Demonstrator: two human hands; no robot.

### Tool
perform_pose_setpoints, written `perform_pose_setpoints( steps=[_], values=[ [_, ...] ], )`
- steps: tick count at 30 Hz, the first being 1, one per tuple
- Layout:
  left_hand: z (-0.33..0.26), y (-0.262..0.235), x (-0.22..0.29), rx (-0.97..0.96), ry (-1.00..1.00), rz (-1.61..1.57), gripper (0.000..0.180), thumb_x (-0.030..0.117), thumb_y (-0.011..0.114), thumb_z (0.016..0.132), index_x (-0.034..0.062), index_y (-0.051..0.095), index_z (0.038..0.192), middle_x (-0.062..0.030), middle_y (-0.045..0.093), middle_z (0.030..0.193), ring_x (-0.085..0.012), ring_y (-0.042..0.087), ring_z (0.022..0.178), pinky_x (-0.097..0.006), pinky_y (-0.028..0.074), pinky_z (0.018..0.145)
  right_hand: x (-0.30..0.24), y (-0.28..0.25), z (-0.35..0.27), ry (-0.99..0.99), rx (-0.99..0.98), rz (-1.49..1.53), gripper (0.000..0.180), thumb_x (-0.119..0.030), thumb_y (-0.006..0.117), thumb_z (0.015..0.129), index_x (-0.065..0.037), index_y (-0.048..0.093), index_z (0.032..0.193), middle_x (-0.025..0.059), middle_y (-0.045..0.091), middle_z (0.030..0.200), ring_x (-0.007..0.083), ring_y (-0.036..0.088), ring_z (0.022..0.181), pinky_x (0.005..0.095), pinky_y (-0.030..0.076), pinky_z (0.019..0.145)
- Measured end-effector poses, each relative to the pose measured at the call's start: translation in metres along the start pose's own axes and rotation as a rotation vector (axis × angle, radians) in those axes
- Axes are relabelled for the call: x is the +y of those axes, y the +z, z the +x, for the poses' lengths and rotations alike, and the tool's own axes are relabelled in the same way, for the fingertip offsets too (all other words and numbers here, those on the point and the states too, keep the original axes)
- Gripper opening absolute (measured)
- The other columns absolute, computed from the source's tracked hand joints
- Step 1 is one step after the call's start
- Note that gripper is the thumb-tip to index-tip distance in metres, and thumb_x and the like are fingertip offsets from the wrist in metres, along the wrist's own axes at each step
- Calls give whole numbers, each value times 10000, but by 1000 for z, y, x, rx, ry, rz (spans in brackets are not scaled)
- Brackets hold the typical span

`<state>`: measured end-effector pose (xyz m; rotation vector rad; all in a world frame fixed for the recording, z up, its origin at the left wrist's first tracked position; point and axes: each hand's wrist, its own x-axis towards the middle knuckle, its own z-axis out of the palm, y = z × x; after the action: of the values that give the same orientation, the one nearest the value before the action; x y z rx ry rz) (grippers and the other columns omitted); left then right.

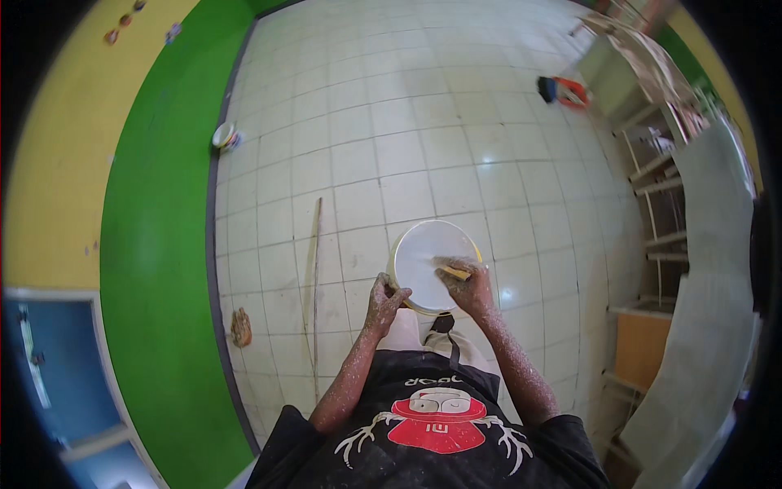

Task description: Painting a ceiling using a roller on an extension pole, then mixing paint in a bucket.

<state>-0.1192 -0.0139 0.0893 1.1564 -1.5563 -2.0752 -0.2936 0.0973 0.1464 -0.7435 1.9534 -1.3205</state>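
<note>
In front of my body is a round bucket [417, 254] with a pale grey-white, smooth-looking round surface and a yellowish edge. My left hand [384, 303] grips its near left rim, thumb on top and fingers curled at the side. Over the right part of the pale surface, my right hand [467, 285] holds a small flat yellow-brown piece [456, 273] between thumb and fingers. Some blur surrounds the fingertips, and I cannot tell exactly what the piece is. White specks cover both hands and forearms.
A long thin stick [316, 261] lies on the tiled floor to the left, near a brown lump [241, 327]. A small white bucket [226, 137] stands by the green wall [163, 204]. Sheet-covered furniture [705, 269] lines the right side; an orange-and-dark object [570, 93] lies far right.
</note>
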Motion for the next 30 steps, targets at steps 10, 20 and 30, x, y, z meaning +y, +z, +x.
perform_pose_setpoints(
  steps=[10, 20, 30],
  values=[
    [145, -54, 35, 266, 39, -321, 262, 124, 689, 809, 108, 441, 892, 11, 492, 769, -69, 480, 656, -232, 415, 570, -63, 39, 184, -169, -239, -549, 160, -132, 719, 738, -42, 722, 871, 162, 705, 833, 307, 693, 777, 375, 553, 717],
    [267, -169, 125, 410, 120, -604, 301, 100, 699, 798, 85, 434, 940, -37, 517, 823, -120, 554, 701, -291, 528, 629, -141, 164, 392, -527, -272, -435, 220, -131, 726, 740, -44, 722, 942, 160, 705, 915, 312, 689, 822, 389, 548, 734],
    [371, -294, 141, 738, 152, -624, 329, 113, 691, 800, 93, 407, 964, -43, 486, 856, -133, 546, 738, -311, 526, 657, -185, 321, 522, -367, -750, -300, 212, -169, 744, 733, -49, 715, 905, 163, 703, 885, 313, 691, 795, 395, 554, 696]
  ],
)
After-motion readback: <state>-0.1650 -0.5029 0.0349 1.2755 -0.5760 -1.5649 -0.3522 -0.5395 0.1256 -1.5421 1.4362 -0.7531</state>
